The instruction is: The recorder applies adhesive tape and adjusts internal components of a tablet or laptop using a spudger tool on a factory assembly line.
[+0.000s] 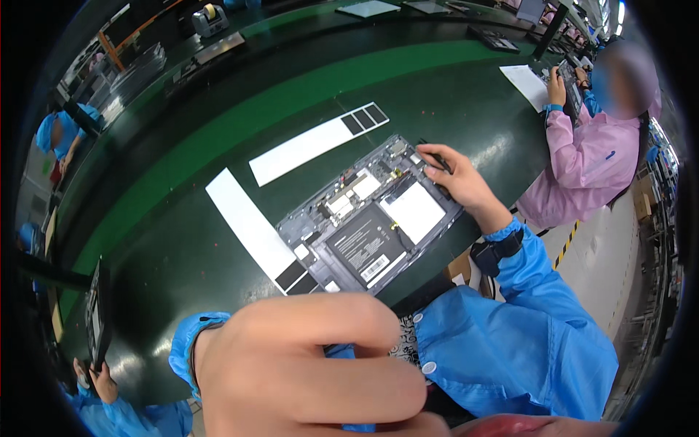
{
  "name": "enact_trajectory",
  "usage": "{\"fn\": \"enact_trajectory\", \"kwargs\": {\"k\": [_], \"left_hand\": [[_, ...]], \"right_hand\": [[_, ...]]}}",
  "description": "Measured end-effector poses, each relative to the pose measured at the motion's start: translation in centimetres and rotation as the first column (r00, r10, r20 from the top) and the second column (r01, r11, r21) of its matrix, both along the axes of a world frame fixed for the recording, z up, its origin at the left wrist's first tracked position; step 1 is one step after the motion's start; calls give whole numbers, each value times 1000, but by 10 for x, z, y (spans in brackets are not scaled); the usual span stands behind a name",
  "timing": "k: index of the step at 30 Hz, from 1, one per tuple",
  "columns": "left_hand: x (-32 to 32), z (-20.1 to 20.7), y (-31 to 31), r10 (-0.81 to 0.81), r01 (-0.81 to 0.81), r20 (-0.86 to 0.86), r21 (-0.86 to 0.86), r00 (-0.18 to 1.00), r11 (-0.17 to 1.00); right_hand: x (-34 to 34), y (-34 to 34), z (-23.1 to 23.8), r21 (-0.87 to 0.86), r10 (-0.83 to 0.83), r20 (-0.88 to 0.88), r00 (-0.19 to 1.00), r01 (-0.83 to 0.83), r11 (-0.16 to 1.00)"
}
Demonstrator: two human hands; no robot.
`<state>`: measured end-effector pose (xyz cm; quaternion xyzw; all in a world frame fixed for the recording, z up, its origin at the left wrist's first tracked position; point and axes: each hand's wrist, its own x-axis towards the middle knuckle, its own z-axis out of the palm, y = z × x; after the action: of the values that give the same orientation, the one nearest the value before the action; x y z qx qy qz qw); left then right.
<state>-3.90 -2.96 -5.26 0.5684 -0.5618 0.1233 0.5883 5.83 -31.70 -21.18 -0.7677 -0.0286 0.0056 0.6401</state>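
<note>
An opened laptop base [331, 251] lies on the dark green bench, its inside facing up. In it are a black battery [364, 249] with a printed label, a white rectangular sheet [413, 211] and a circuit board. My right hand [470, 186] is closed around a slim black tool [439, 162], tweezers-like, at the base's far right corner. Very near the camera, my left hand [306, 364] is raised with its fingers curled; whatever is in its grip is hidden. Two white strips with black pads, one far [302, 151] and one left [244, 222], lie beside the base.
At the right a person in pink [582, 160] handles another device next to a white sheet [526, 86]. Co-workers in blue are at the left; one holds up a dark panel [96, 313]. A tape dispenser [210, 20] stands at the back. A green band [240, 95] crosses the bench.
</note>
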Motion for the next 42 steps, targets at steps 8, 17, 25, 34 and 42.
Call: {"fn": "enact_trajectory", "kwargs": {"k": [8, 17, 25, 34, 42], "left_hand": [[17, 28, 81, -340, 165, 202, 586, 919, 794], [7, -129, 47, 601, -190, -488, 655, 632, 732], [5, -126, 32, 359, -226, -749, 280, 556, 933], [92, -130, 67, 866, -813, 75, 392, 494, 430], [106, -170, 89, 832, -596, 299, 802, 468, 47]], "right_hand": [[-1, -7, -4, -72, 20, 58, 998, -15, 997], [-33, -7, -26, -183, -199, 27, 980, 200, 962], [-35, -3, -11, 434, -152, 6, 988, 134, 891], [112, 26, 63, 682, -178, 25, 984, 113, 723], [298, 142, 21, 156, -495, 171, 852, 473, 867]]}}
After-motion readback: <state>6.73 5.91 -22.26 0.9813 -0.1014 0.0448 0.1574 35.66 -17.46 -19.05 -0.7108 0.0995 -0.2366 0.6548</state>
